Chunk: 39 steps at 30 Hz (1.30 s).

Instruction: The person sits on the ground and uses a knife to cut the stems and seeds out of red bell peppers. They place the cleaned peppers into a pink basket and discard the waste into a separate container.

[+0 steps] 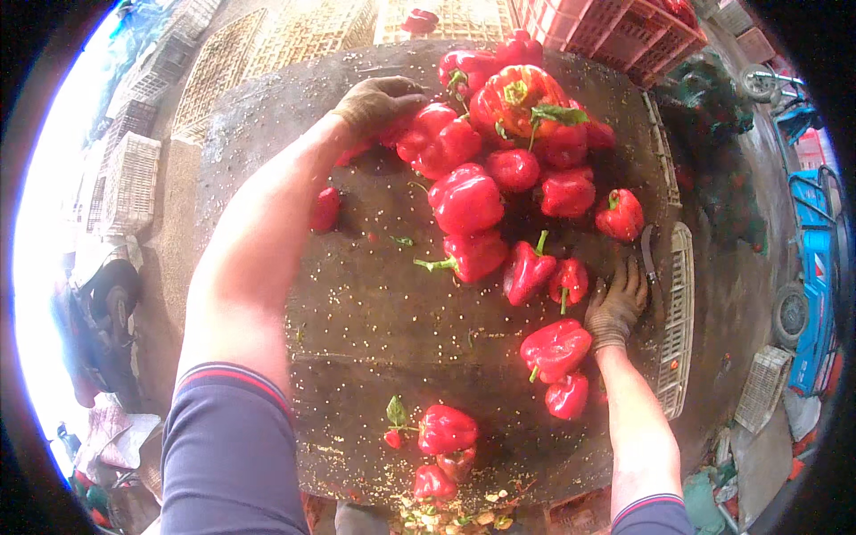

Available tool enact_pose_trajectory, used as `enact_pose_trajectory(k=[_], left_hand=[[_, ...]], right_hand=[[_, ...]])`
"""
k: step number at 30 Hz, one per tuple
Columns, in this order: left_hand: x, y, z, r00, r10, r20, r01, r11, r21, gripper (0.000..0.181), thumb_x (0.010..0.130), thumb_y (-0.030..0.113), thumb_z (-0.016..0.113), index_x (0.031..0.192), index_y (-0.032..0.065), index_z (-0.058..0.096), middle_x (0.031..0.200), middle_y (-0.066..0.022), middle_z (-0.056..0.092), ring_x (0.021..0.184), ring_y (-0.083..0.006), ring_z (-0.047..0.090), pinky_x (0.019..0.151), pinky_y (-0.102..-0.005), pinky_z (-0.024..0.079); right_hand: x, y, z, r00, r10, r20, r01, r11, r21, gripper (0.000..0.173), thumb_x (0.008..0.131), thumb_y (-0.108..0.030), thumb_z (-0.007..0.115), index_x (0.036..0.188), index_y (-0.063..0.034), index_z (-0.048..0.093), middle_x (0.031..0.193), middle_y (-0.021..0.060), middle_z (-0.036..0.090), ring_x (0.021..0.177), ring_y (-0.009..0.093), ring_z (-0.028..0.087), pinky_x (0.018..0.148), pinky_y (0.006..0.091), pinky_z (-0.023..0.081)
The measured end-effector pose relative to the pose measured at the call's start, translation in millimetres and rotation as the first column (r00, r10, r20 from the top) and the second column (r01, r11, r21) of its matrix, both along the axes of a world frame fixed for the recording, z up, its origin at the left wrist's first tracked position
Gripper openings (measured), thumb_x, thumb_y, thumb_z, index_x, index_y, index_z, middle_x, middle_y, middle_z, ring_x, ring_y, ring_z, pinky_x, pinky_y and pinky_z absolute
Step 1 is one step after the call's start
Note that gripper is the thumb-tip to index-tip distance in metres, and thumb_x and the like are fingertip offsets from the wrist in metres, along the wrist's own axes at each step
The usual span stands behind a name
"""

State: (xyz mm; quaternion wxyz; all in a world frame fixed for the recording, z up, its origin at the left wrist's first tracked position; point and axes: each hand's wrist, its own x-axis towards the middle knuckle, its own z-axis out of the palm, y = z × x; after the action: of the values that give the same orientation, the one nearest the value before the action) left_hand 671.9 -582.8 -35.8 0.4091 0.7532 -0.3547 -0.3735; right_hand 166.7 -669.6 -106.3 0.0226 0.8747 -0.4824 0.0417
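Observation:
Many red bell peppers lie on a dark, seed-strewn table. My left hand, in a dirty work glove, reaches to the far side and rests over a red pepper at the edge of the main heap; its fingers are partly hidden. A large red pepper lies beside it, and a streaked pepper tops the heap. My right hand, also gloved, lies on the table at the right with fingers spread. Left of it are a small pepper and a larger one. A curved knife lies just beyond its fingers.
Yellow plastic crates stand past the far edge, with a red crate of peppers at the far right. A pale crate adjoins the right edge. Several peppers and scraps lie at the near edge. A blue wheeled vehicle stands farther right.

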Motion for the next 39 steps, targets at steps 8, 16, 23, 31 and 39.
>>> enact_pose_trajectory(k=[8,16,23,31,39], left_hand=[[-93,116,-6,0.895,-0.309,0.321,0.35,0.933,-0.078,0.026,0.091,0.02,0.076,0.112,0.0046,0.072,0.122,-0.0111,0.071,0.113,-0.0199,0.066,0.098,-0.0372,0.052],[-92,58,83,0.909,-0.051,0.413,0.083,0.995,-0.061,0.032,0.095,0.033,0.07,0.109,0.0041,0.073,0.087,-0.0094,0.072,0.086,-0.0297,0.07,0.08,-0.0418,0.054],[-26,-146,66,0.703,-0.174,0.689,0.133,0.985,0.113,0.048,0.096,0.052,0.06,0.105,0.0067,0.074,0.098,-0.0168,0.075,0.096,-0.034,0.071,0.087,-0.0424,0.052],[-17,-123,-29,0.804,-0.369,0.466,0.421,0.907,-0.008,0.04,0.093,0.024,0.072,0.129,0.0068,0.068,0.12,-0.0127,0.073,0.111,-0.0242,0.069,0.101,-0.0346,0.051],[-75,-15,48,0.734,-0.535,0.419,0.479,0.845,0.239,0.022,0.093,0.022,0.074,0.106,0.0042,0.077,0.105,-0.012,0.077,0.096,-0.0155,0.07,0.09,-0.0337,0.055]], right_hand=[[-2,0,1,0.999,-0.029,-0.027,0.029,1.0,0.009,0.064,0.089,-0.027,0.065,0.147,-0.0061,0.046,0.155,0.0166,0.039,0.14,0.042,0.035,0.12,0.0533,0.028],[-2,1,3,1.0,-0.022,-0.007,0.023,0.999,0.035,0.072,0.085,-0.024,0.069,0.15,-0.0074,0.043,0.153,0.016,0.041,0.142,0.042,0.033,0.119,0.0566,0.028],[-13,-1,-8,0.985,-0.062,-0.158,0.075,0.994,0.076,0.077,0.085,-0.036,0.066,0.152,-0.0055,0.042,0.161,0.0176,0.032,0.148,0.041,0.025,0.124,0.0548,0.015],[-10,-5,-12,1.0,-0.014,0.025,0.013,0.999,0.04,0.076,0.08,-0.035,0.07,0.145,-0.0055,0.047,0.159,0.0164,0.035,0.144,0.043,0.028,0.118,0.059,0.023],[-7,-2,-4,0.999,-0.035,-0.021,0.037,0.996,0.078,0.071,0.083,-0.035,0.068,0.144,-0.0055,0.049,0.155,0.0173,0.038,0.145,0.043,0.028,0.118,0.0609,0.023]])
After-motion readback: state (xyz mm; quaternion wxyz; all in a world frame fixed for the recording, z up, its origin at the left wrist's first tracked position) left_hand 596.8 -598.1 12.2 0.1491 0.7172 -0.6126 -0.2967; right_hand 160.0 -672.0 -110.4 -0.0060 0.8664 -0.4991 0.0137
